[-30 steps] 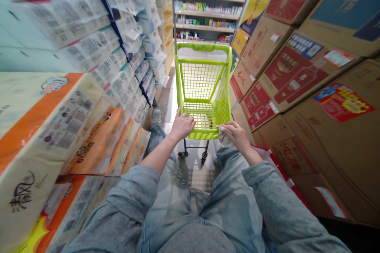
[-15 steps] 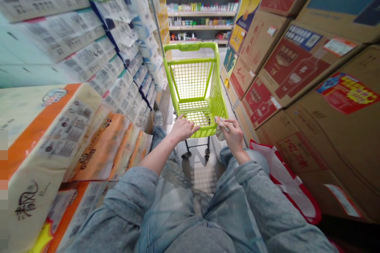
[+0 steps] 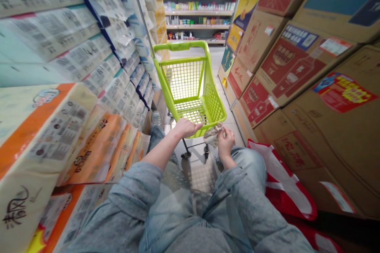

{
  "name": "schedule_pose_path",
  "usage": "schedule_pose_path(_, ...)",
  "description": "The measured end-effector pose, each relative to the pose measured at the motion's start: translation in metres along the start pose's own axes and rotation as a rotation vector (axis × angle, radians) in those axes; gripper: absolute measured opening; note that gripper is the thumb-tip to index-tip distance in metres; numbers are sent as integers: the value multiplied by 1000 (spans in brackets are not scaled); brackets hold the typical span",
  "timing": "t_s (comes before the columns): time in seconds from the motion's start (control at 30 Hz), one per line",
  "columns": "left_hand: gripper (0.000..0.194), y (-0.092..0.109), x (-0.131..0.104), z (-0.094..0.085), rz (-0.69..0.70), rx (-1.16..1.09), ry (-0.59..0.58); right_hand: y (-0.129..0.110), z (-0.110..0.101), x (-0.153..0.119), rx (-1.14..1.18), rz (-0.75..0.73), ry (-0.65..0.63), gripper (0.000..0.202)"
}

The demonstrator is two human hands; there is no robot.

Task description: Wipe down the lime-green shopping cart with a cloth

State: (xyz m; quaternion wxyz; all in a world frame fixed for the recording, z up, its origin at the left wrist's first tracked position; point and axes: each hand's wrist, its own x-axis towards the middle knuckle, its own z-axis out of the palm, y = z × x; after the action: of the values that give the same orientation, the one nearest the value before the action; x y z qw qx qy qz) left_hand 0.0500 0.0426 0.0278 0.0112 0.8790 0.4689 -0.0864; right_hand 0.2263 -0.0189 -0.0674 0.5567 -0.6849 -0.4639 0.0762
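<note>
Right-hand fingers (image 3: 228, 134) pinch a crumpled cloth (image 3: 211, 136); a left-side pack (image 3: 38, 158) reads "春风".

You've got a washed grey-blue top on, mottled fabric. L sleeve (image 3: 133, 201) is rolled in thick, uneven folds approx. to the elbow; R sleeve (image 3: 252, 205) is turned up too, w/ a creased cuff (image 3: 234, 177). Your forearms (image 3: 162, 151) are bare below, as are your L hand (image 3: 186, 127) & R hand (image 3: 226, 140). Shirt front (image 3: 204, 242) is plain grey. Jeans (image 3: 169, 209): lt. blue faded denim, w/ paler areas & seams at the crotch. L shoe (image 3: 156, 118) is greyish, partly visible; R shoe mostly hidden.
</note>
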Motion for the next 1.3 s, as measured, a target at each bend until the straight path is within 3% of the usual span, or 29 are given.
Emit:
schedule_pose_path(0.13, 78, 4, 5, -3, 22, -14, -32, -23, 15, -19, 40, -24, -63, 27)
schedule_pose_path(0.27, 80, 6, 8, -2, 29, -23, -40, -48, 26, -51, 131, -180, -375, 22)
schedule_pose_path(0.37, 83, 6, 7, -2, 32, -26, -23, -58, 29, -65, 140, -201, -461, 20)
schedule_pose_path(0.5, 84, 5, 5, -3, 34, -25, -21, -44, 22, -59, 174, -108, -399, 22)
schedule_pose_path(0.63, 81, 5, 4, -3, 15, -21, -22, -15, 8, -38, 84, 40, -209, 28)
schedule_pose_path(0.73, 80, 7, 3, -4, 7, -21, -19, -2, 4, -22, 25, 31, -144, 30)
schedule_pose_path(0.97, 78, 12, 3, 1, 33, -18, 41, 0, 14, -9, -45, -79, -253, 31)
schedule_pose_path(1.17, 76, 9, 3, 2, 17, -29, 42, 11, -3, -3, -8, -99, -385, 27)
schedule_pose_path(1.3, 77, 9, 1, 1, 8, -33, 31, 20, -11, -5, -69, -12, -279, 31)
